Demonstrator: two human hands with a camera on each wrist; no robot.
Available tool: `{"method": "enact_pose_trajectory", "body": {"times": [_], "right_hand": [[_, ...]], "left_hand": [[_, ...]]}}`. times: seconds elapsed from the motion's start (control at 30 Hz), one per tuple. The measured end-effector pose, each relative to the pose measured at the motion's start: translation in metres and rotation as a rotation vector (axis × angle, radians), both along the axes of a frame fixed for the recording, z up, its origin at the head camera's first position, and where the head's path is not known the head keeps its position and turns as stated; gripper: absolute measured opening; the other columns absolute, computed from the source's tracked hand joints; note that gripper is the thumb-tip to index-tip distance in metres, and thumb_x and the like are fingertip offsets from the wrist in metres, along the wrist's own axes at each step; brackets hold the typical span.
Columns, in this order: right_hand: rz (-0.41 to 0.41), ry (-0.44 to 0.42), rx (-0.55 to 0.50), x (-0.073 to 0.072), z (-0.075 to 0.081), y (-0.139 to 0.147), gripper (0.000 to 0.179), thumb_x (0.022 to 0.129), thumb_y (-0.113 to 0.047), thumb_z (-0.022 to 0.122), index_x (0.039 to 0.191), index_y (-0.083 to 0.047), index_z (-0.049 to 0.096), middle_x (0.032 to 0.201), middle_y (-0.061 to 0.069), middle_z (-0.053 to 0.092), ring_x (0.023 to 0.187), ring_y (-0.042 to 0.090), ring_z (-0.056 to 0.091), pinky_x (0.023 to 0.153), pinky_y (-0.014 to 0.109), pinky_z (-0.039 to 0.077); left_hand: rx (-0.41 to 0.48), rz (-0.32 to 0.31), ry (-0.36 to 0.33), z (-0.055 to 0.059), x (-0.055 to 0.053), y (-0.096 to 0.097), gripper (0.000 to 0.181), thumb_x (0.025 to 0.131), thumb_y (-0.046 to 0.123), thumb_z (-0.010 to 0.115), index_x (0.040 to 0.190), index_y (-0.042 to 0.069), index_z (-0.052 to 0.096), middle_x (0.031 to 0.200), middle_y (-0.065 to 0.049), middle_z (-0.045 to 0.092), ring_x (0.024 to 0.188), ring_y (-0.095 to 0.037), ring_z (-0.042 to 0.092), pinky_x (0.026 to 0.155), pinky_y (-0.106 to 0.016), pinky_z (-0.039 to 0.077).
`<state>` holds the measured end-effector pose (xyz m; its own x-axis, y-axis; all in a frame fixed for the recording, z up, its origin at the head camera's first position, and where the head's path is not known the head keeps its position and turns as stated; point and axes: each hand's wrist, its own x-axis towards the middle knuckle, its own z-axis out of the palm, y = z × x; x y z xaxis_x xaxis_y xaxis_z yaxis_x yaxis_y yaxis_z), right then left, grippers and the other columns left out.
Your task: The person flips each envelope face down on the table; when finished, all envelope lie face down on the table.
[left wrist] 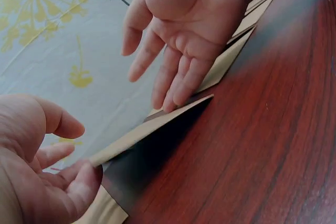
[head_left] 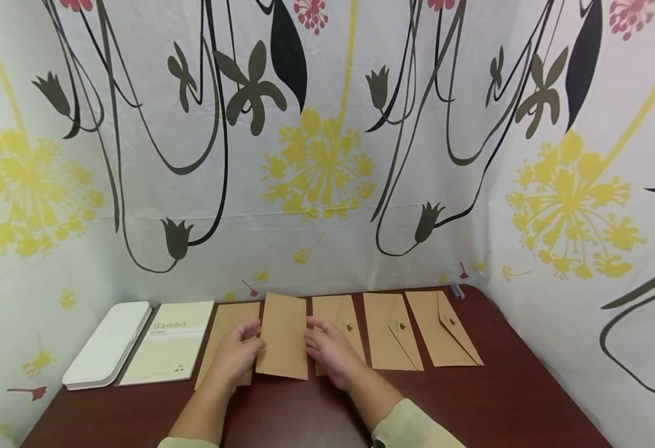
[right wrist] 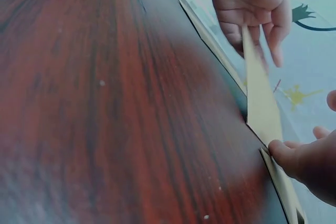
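A plain brown envelope (head_left: 284, 336), turned with no flap showing, is raised at a tilt between both hands, and a dark shadow shows below it in the left wrist view. My left hand (head_left: 236, 351) is at its left edge, fingertips touching it, while the thumb stands apart. At the right edge is my right hand (head_left: 333, 348), its fingers extended beside the paper and the palm turned inward. Another brown envelope (head_left: 228, 336) lies partly under the left hand. Beneath the right hand is an envelope (head_left: 339, 311) with a small dark emblem.
Two more brown envelopes with flaps showing, one nearer (head_left: 386, 333) and one farther right (head_left: 445, 330), lie in the row. A cream notebook (head_left: 165, 345) marked Gambit and a white rounded case (head_left: 106, 345) are at left. A small bluish item (head_left: 458, 291) sits at the table's back edge.
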<state>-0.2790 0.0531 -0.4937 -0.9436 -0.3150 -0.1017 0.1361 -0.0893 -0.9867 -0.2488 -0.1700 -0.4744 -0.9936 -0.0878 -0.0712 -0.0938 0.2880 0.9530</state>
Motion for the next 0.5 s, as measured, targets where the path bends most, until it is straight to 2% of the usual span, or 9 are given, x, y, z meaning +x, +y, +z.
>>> {"method": "enact_pose_trajectory", "body": {"times": [0.2,0.33,0.5], "right_hand": [[-0.004,-0.008,-0.027,-0.0039,-0.0013,0.0026,0.061,0.110,-0.020,0.055,0.163,0.002,0.036,0.168,0.036,0.033,0.155,0.049,0.041,0.126,0.059,0.039],[0.000,-0.016,-0.040,-0.0056,-0.0040,0.0052,0.061,0.110,-0.020,0.053,0.164,0.002,0.034,0.169,0.035,0.032,0.156,0.050,0.040,0.127,0.059,0.038],[0.011,-0.020,-0.055,-0.0066,-0.0043,0.0062,0.063,0.110,-0.021,0.052,0.165,0.003,0.032,0.169,0.036,0.031,0.156,0.049,0.039,0.128,0.058,0.037]], "left_hand": [[-0.023,-0.029,-0.030,-0.0052,-0.0008,-0.0011,0.062,0.099,0.012,0.061,0.158,-0.003,0.046,0.156,-0.030,0.054,0.139,-0.046,0.058,0.113,-0.056,0.054],[-0.074,-0.056,-0.050,-0.0072,0.0000,-0.0006,0.063,0.099,0.018,0.063,0.157,-0.001,0.047,0.157,-0.029,0.053,0.142,-0.049,0.055,0.115,-0.060,0.051],[-0.106,-0.057,-0.050,-0.0066,0.0009,0.0003,0.061,0.099,0.019,0.063,0.156,0.000,0.050,0.156,-0.030,0.054,0.143,-0.051,0.054,0.116,-0.063,0.049]]}}
